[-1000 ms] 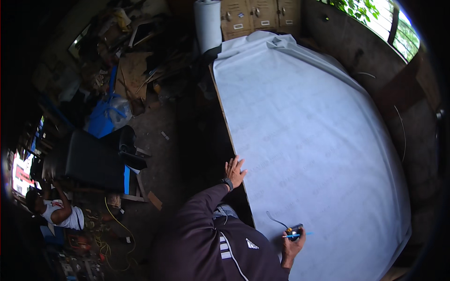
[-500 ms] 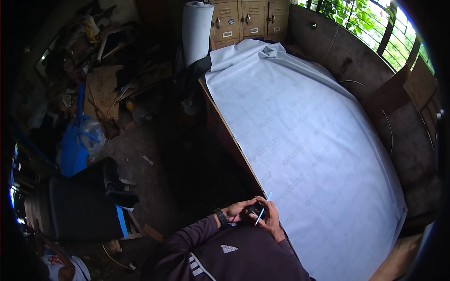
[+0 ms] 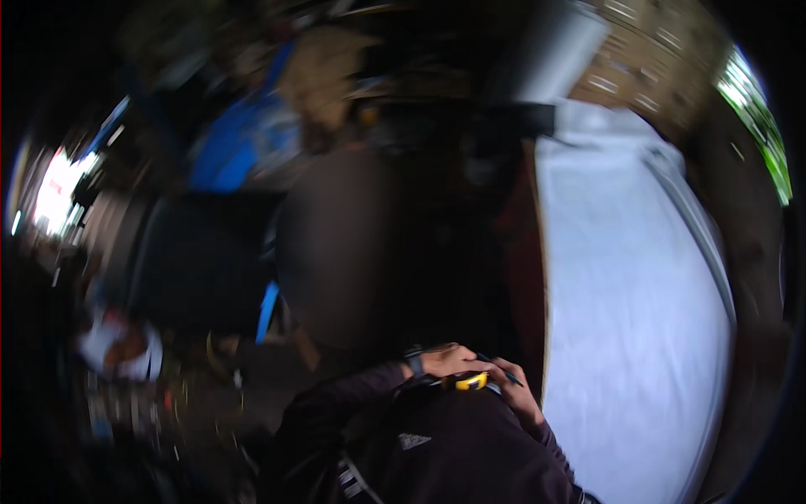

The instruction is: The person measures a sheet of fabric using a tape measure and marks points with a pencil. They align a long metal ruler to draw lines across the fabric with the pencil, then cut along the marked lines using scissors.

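Note:
Both hands are close together in front of my waist. My left hand [image 3: 452, 360], with a dark watch at the wrist, is closed over a small yellow and black tape measure [image 3: 472, 382]. Its case shows below the fingers, against my dark shirt. To its right, my right hand [image 3: 522, 395] has its fingers bent round a slim dark-blue pen [image 3: 509, 376]. The fingers of the two hands nearly meet or touch; blur hides exactly how. A large pale sheet [image 3: 634, 277] covers the table just to the right of my hands.
A pale roll [image 3: 561, 55] stands at the back beside tan metal lockers [image 3: 638, 59]. Black padded furniture [image 3: 201, 260] is at the left, with a person in a white top [image 3: 138, 353] near it. Blue material [image 3: 231, 147] and boards lie in the back-left clutter.
My view has swung left, so the table now lies farther right. The pen has tilted differently in my right hand, and the tape measure's yellow side now shows.

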Motion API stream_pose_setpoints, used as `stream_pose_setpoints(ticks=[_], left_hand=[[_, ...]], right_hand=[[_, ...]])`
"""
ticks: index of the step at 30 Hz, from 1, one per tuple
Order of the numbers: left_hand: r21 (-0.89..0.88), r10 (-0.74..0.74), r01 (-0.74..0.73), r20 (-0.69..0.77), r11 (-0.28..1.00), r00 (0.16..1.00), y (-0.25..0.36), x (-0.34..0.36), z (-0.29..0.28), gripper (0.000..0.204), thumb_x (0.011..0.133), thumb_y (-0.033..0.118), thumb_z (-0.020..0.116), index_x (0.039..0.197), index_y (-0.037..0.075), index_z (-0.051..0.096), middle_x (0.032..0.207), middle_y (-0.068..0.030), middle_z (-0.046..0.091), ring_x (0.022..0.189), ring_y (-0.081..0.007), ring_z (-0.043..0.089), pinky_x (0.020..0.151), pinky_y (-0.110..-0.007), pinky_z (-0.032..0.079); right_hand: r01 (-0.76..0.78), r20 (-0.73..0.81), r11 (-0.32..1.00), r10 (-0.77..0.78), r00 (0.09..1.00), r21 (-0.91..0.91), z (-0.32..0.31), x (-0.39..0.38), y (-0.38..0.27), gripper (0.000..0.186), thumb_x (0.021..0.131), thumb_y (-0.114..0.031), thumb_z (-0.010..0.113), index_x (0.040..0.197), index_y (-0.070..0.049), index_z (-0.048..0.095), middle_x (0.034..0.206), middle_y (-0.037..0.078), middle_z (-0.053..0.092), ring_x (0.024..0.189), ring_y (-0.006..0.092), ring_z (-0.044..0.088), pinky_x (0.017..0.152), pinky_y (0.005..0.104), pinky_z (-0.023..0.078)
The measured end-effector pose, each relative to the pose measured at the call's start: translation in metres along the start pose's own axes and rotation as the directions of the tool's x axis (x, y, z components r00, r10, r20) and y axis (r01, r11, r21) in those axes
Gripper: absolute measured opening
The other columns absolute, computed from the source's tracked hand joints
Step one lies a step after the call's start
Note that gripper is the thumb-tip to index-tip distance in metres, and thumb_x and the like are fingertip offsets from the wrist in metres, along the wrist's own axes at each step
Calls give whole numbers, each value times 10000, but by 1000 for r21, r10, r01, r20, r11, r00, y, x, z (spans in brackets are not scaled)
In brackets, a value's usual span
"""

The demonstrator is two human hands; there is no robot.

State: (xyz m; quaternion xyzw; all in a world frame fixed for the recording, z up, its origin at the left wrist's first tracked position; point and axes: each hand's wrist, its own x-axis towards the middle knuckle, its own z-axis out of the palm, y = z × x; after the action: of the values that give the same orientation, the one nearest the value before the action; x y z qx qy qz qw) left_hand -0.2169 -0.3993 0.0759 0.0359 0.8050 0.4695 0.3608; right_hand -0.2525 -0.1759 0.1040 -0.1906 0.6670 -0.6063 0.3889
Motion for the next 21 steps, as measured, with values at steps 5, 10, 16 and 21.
stream_pose_setpoints(ticks=[5,10,16,21], left_hand=[[-263,64,-238,-534,935,843,-5,9,-26,519,1023,483,494,855,28,678,623,-27,573,601,-108,531,580,-312,433],[-232,189,-346,-511,909,838,4,38,-52,613,928,625,565,1025,34,697,815,-115,699,800,-180,685,685,-329,511],[-164,143,-267,-532,950,835,-5,63,-100,675,826,640,655,1014,-7,683,861,-177,709,831,-312,699,724,-413,518],[-223,130,-266,-484,938,866,-84,62,-170,432,899,413,686,1068,16,668,890,-125,700,819,-254,682,740,-362,528]], right_hand=[[-37,-110,914,89,990,403,-12,56,-5,143,965,-159,652,980,-18,664,870,3,652,858,61,598,771,215,466],[-76,212,971,27,977,227,-69,127,-15,78,943,-100,672,944,-23,660,856,15,677,774,70,615,725,217,491],[-311,343,871,179,922,380,-98,194,-10,58,905,-74,668,914,-17,659,785,29,662,762,95,612,729,245,503],[156,241,879,-288,927,451,-152,278,-5,209,902,-193,670,817,-31,569,692,134,654,603,234,643,621,366,567]])
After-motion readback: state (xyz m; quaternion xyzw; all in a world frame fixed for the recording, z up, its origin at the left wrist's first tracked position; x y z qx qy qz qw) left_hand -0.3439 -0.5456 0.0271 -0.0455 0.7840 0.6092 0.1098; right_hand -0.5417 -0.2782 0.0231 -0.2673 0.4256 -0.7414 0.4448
